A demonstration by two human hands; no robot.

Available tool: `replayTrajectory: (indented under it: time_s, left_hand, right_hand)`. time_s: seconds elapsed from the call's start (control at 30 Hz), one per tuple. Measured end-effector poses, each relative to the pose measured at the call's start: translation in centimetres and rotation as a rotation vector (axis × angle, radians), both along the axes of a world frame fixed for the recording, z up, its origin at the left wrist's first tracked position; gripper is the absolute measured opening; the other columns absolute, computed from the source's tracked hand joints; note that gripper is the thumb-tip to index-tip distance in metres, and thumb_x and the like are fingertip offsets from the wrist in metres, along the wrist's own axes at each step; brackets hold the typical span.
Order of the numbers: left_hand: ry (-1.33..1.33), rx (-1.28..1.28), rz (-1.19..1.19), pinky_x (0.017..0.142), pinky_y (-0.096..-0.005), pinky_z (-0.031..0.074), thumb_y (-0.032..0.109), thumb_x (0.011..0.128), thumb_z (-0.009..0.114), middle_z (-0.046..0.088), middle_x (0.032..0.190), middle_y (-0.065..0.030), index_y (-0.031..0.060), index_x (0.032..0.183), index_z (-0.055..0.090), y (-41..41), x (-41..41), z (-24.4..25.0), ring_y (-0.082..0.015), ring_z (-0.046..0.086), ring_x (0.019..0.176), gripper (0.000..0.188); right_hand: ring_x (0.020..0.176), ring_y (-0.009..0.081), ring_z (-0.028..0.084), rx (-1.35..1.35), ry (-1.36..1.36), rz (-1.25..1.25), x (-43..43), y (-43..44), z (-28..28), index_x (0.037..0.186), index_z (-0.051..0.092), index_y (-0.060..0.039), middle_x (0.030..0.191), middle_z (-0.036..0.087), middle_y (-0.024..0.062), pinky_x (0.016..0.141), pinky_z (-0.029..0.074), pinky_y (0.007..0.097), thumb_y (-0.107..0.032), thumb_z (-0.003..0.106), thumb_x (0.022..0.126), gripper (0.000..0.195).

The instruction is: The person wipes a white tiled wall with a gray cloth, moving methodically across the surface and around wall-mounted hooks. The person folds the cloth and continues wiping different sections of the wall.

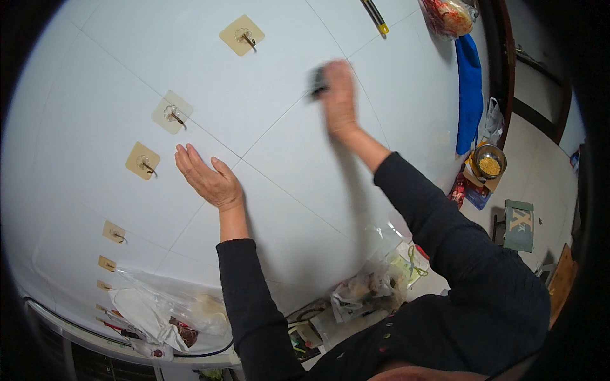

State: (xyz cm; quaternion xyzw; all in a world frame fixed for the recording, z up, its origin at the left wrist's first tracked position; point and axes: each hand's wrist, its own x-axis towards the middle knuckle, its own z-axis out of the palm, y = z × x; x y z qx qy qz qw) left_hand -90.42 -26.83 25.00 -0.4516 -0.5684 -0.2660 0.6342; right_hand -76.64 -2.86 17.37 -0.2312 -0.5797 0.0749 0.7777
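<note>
My right hand [340, 97], blurred by motion, is on a small dark object [318, 83] against the white tiled wall [295, 190]; what the object is cannot be made out. Its fingers lie over the object's side. My left hand [209, 178] rests near the wall with its fingers apart and nothing in it. Above and left of that hand are a clear adhesive hook [172, 112] and a yellowed adhesive hook [143, 161]. Higher up, another yellowed adhesive hook [242, 35] is fixed to the tiles.
Smaller hooks [114, 232] run down the left, above hanging plastic bags [200, 309]. Below stand more bags [367, 285] and green-handled scissors [413, 262]. At right are a blue cloth [469, 95], a metal bowl of yellow bits [490, 162] and a folding stool [519, 225].
</note>
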Motion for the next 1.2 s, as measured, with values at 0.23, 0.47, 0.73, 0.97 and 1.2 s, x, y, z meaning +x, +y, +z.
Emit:
replayTrajectory:
  time_s: [0.23,0.47,0.73,0.97,1.2]
  left_hand:
    - [-0.02,-0.007,-0.007,0.113,-0.052,0.03,0.008,0.088,0.049,0.035,0.148,-0.0233,-0.0063,0.14,0.039,2.0,0.3,-0.1,-0.0434,0.033,0.137,0.055]
    - [-0.005,-0.022,-0.005,0.114,-0.0525,0.029,0.011,0.09,0.048,0.036,0.148,-0.0241,-0.0059,0.14,0.038,1.6,0.3,0.3,-0.0435,0.033,0.137,0.054]
    - [-0.009,-0.016,0.002,0.114,-0.0521,0.027,0.012,0.089,0.049,0.035,0.148,-0.0245,-0.0059,0.14,0.039,0.9,0.2,-0.1,-0.0429,0.031,0.138,0.055]
    - [-0.013,-0.024,-0.012,0.115,-0.052,0.025,0.01,0.088,0.05,0.034,0.149,-0.0245,-0.0059,0.14,0.039,1.0,0.2,0.2,-0.0422,0.031,0.139,0.055]
    - [0.011,-0.019,0.018,0.113,-0.0536,0.029,0.013,0.09,0.048,0.034,0.149,-0.0244,-0.0062,0.141,0.037,1.1,0.0,-0.1,-0.0444,0.032,0.137,0.056]
  right_hand:
    - [0.124,0.0385,0.044,-0.745,0.063,-0.044,7.0,10.8,-14.4,0.123,0.055,0.0053,0.132,0.048,0.024,0.107,0.036,0.0452,-0.013,0.059,0.091,0.037]
    - [0.121,0.037,0.052,0.509,-0.152,0.269,0.0,-3.5,5.6,0.125,0.055,0.0035,0.13,0.051,0.0226,0.101,0.045,0.043,0.005,0.059,0.078,0.047]
    - [0.111,0.0375,0.055,0.08,0.052,-0.004,1.6,0.1,3.8,0.12,0.055,0.0068,0.119,0.057,0.0205,0.099,0.043,0.0455,0.005,0.057,0.081,0.038]
    - [0.119,0.034,0.054,0.509,-0.195,0.156,0.3,-2.0,3.9,0.121,0.057,0.0037,0.122,0.058,0.0188,0.1,0.045,0.0427,0.0,0.057,0.083,0.038]
    - [0.117,0.0303,0.051,0.42,-0.326,0.106,1.8,-3.9,3.2,0.122,0.057,0.0037,0.127,0.052,0.014,0.095,0.045,0.0397,0.002,0.056,0.081,0.041]
